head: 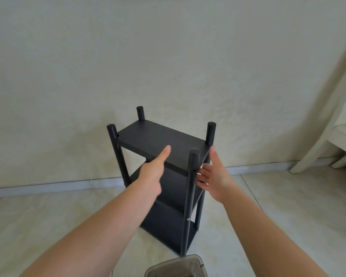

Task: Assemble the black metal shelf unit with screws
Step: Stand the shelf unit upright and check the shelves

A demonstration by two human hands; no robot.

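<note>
The black shelf unit (164, 176) is standing upright on the pale tiled floor (288, 206), close in front of the cream wall (168, 56), with three boards seen one above another between four round posts. The top board (160, 140) is being reached from the near side by both hands. The left hand (154, 170) is being held at the near long edge of that board, its thumb stretched forward over the board's surface; the other fingers are hidden below the edge, so it cannot be told whether the edge is being gripped. The right hand (214, 176) is being held just to the right of the near right post (190, 196), palm turned toward the shelf unit, fingers straight and spread wide, holding nothing; its fingertips are lying close to the post, though contact cannot be made out. A small silver screw head (188, 219) is showing low on that post. Just in front of the shelf unit's foot, at the bottom edge of the view, the top of a grey container (174, 266) is being cut off. To the right of the shelf unit, a piece of pale furniture (332, 144) is leaning against the wall.
</note>
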